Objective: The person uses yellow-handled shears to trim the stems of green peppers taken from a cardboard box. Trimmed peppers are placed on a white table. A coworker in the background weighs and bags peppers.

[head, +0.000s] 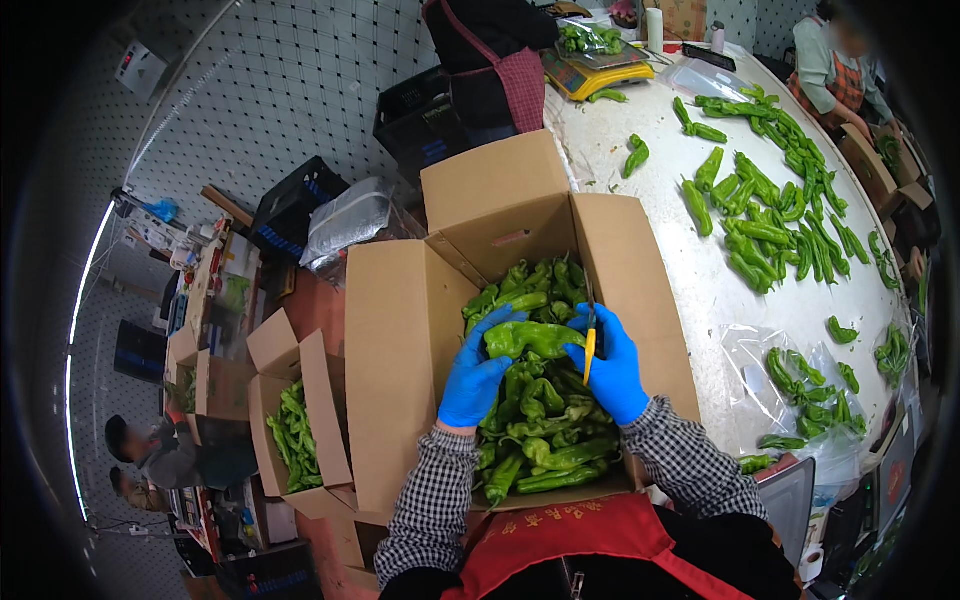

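My left hand (474,379), in a blue glove, holds one end of a large green pepper (529,340) above an open cardboard box (386,360). My right hand (616,367), gloved in blue too, has its fingertips at the pepper's other end. The same hand holds small scissors (590,349) with yellow handles, their blades pointing away from me. Under both hands lies a heap of green peppers (559,450) that covers the bottom of the box. Whether the scissor blades are apart cannot be told.
To the right, a white table (675,262) bears scattered peppers, plastic bags (757,375) and a yellow scale (596,75). A smaller box (326,420) of peppers stands at left, below black crates (300,202). A person (832,67) works across the table; other people are at far left.
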`<state>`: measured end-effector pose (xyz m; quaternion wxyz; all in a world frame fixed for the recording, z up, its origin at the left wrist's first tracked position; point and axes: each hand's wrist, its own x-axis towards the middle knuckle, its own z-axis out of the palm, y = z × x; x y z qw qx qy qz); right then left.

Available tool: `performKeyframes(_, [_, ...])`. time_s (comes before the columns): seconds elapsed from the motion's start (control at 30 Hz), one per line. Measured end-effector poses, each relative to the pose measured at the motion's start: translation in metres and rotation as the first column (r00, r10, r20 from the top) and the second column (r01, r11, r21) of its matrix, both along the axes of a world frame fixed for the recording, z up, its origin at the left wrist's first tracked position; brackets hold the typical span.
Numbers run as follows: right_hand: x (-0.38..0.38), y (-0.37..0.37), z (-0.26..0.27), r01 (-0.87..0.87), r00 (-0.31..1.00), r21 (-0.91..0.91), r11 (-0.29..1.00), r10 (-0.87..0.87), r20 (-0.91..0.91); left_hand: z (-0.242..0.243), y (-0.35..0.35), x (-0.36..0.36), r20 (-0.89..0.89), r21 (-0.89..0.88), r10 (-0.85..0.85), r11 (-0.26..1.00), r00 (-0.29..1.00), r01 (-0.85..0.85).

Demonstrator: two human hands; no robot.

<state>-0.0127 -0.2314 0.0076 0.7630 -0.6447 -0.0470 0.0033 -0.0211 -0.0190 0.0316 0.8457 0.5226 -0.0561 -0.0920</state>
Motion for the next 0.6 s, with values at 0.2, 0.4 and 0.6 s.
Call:
performKeyframes(0.2, [0.004,-0.009,0.015,-0.035,0.951,0.208,0.978,0.096,-0.293,-0.004,-0.005,0.007,-0.017,-0.033,0.021,0.999,1.000,-0.022])
performKeyframes(0.4, [0.007,-0.015,0.017,-0.129,0.908,0.200,0.971,0.196,-0.369,0.005,-0.006,0.015,0.026,0.051,-0.002,0.999,1.000,0.000])
performKeyframes(0.6, [0.026,-0.058,0.017,-0.022,0.950,0.347,0.937,0.127,-0.284,0.013,0.005,0.040,0.038,0.353,0.084,0.931,0.996,-0.093])
